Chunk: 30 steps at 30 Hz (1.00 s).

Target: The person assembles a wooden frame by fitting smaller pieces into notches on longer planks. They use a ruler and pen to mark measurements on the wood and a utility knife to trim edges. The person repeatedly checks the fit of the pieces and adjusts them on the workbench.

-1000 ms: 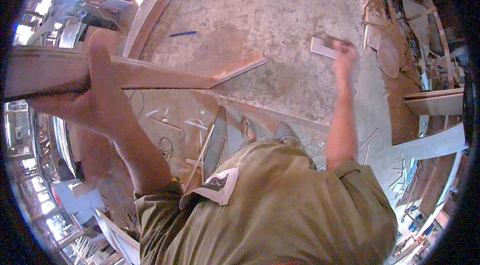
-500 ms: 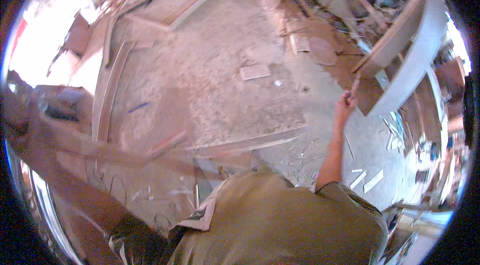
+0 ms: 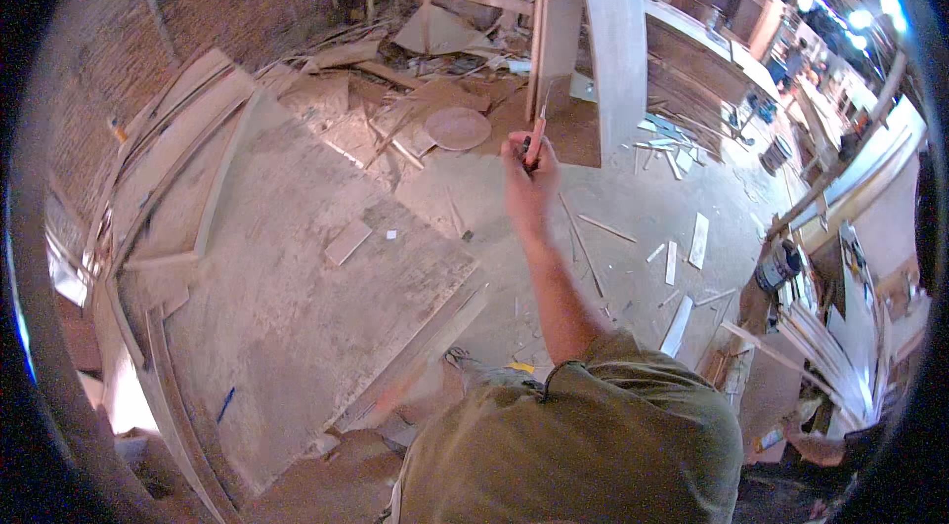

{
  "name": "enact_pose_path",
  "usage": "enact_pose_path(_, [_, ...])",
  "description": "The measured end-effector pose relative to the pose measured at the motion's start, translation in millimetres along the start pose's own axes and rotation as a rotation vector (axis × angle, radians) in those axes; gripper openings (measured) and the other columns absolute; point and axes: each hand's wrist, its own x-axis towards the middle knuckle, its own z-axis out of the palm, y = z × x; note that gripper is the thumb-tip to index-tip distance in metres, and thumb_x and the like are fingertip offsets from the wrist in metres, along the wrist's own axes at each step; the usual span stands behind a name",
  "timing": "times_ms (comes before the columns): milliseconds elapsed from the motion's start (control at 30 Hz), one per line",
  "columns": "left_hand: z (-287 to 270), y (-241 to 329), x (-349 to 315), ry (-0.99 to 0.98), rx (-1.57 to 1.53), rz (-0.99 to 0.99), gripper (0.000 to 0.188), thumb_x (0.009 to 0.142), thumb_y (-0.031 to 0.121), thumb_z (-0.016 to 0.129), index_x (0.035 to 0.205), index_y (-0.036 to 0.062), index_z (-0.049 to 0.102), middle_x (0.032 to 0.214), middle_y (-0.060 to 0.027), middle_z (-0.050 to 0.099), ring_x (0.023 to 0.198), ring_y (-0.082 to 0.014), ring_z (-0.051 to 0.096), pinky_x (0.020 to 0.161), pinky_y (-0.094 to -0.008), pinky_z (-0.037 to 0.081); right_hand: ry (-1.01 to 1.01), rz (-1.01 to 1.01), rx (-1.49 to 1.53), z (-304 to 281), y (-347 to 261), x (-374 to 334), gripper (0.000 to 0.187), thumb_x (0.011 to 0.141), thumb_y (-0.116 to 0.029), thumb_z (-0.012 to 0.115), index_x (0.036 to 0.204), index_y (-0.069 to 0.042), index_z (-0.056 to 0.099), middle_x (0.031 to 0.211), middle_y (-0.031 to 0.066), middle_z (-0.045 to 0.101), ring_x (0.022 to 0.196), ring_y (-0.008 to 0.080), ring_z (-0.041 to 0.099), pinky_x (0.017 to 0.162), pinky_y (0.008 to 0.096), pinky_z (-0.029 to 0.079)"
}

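My right hand [image 3: 531, 176] is raised at the end of a stretched forearm, fingers wrapped round a slim pointed tool [image 3: 537, 133] with a reddish handle and a thin tip pointing up. Its exact kind is too small to tell. Just beyond the hand stands a tall pale panel [image 3: 613, 35] beside a brown upright board [image 3: 560, 20]. My left hand is out of sight. To the left lies a large dusty board [image 3: 287, 297] bearing a small wooden block [image 3: 348, 241], a white square piece [image 3: 391, 234] and a blue pen-like stick [image 3: 226, 404].
Wood scraps and a round disc [image 3: 459, 129] are heaped near the far brick wall [image 3: 89, 79]. Offcut strips [image 3: 699, 240] litter the floor on the right. A dark can [image 3: 778, 267] stands beside stacked pale strips [image 3: 825, 346]. Long curved boards [image 3: 163, 405] edge the left.
The view has swung to the right, bringing the workshop's right side in. My right hand still grips the slim tool. A blurred brown shape at the lower left is gone from view.
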Motion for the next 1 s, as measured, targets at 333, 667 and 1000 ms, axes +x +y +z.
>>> enact_pose_path(333, [17.2, 55.3, 5.4, -0.335, 0.025, 0.305, 0.079, 0.063, 0.018, 0.089, 0.132, 0.0023, 0.055, 0.117, -0.0154, 0.057, 0.108, -0.034, 0.06, 0.094, -0.0473, 0.051, -0.018, 0.307, 0.169, -94.9, -42.2, 49.7, 0.021, 0.1, -0.027, 0.066, 0.109, -0.009, 0.065, 0.072, -0.0068, 0.049, 0.055, 0.0025, 0.043, 0.048, 0.0212, 0.033])
enact_pose_path(667, [41.8, 105.1, 25.3, -0.562, 0.069, 0.496, 0.076, 0.062, 0.015, 0.088, 0.131, 0.0054, 0.058, 0.113, -0.0136, 0.058, 0.106, -0.0345, 0.06, 0.094, -0.0488, 0.05, -0.616, -0.237, -0.473, -55.9, -104.5, 120.9, 0.03, 0.09, -0.032, 0.07, 0.101, -0.005, 0.07, 0.082, 0.0185, 0.067, 0.076, 0.0361, 0.068, 0.068, 0.0468, 0.052])
enact_pose_path(1000, [72.6, 192.0, 67.7, -0.992, -0.007, 0.723, 0.071, 0.078, 0.018, 0.073, 0.145, 0.029, 0.051, 0.119, -0.0142, 0.05, 0.106, -0.0363, 0.06, 0.082, -0.0519, 0.051, -1.815, 0.265, -0.231, -9.5, 45.1, 129.0, 0.05, 0.094, -0.048, 0.066, 0.091, 0.002, 0.068, 0.075, 0.0064, 0.063, 0.071, 0.0175, 0.057, 0.065, 0.0392, 0.047])
